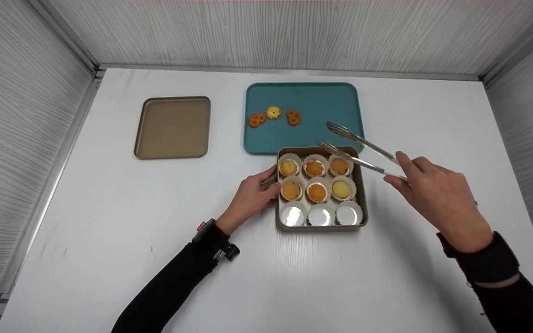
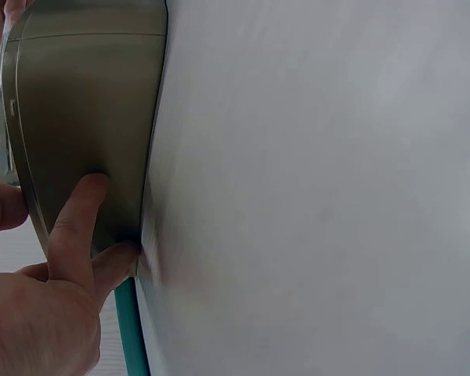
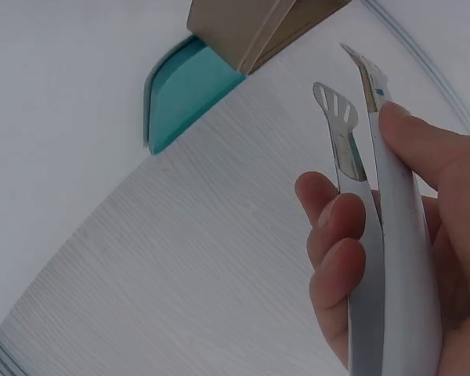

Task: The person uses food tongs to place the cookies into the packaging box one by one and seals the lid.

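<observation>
My left hand (image 1: pixel 255 194) holds the left side of a rectangular metal tin (image 1: pixel 363 199), thumb at the rim and fingers (image 2: pixel 78 223) against the outer wall. In the tin, small round cookies (image 1: pixel 316 193) sit in white paper cups over the back and middle rows. Three cups (image 1: pixel 320 216) in the front row show shiny bottoms. My right hand (image 1: pixel 442 199) grips white-handled tongs (image 1: pixel 369 145), their arms spread. Nothing is between the slotted tips, which reach over the tin's back right corner and the teal tray (image 1: pixel 326 99).
On the teal tray lie two pretzel-shaped cookies, one left (image 1: pixel 257 120) and one right (image 1: pixel 293 118), with a yellow flower-shaped cookie (image 1: pixel 273 112) between them. A flat brown tray (image 1: pixel 171 127) lies at the back left. Grey wood-grain panels (image 1: pixel 271 34) enclose the white table (image 1: pixel 123 222).
</observation>
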`<state>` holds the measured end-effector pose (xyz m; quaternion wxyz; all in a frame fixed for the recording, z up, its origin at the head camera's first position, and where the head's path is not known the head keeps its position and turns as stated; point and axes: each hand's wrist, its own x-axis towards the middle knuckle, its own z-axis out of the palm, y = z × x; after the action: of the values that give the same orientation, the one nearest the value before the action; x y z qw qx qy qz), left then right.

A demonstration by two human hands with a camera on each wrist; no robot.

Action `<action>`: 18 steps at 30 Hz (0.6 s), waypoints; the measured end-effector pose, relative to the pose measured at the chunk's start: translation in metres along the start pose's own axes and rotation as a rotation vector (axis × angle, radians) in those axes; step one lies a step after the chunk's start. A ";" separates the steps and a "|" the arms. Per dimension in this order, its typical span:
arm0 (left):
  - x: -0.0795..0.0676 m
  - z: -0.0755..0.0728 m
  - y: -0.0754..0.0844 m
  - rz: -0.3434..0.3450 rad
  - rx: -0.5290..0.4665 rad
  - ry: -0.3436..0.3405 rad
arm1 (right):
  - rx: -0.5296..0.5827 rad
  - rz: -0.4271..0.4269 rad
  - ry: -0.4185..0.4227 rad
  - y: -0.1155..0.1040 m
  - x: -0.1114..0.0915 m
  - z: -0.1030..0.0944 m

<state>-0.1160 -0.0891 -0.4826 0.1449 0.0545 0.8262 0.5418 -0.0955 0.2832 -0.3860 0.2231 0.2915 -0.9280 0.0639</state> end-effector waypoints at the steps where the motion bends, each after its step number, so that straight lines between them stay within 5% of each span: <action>1: 0.000 0.000 0.000 0.003 0.000 0.000 | -0.003 0.015 -0.011 0.000 0.006 0.004; 11: 0.001 0.000 -0.001 0.003 0.003 0.007 | 0.000 0.129 -0.102 -0.009 0.064 0.041; 18: 0.001 0.001 -0.002 0.003 0.007 0.015 | -0.008 0.119 -0.148 -0.018 0.092 0.058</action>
<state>-0.1165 -0.0885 -0.4852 0.1379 0.0522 0.8291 0.5393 -0.1748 0.2069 -0.3966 0.1511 0.2388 -0.9579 0.0515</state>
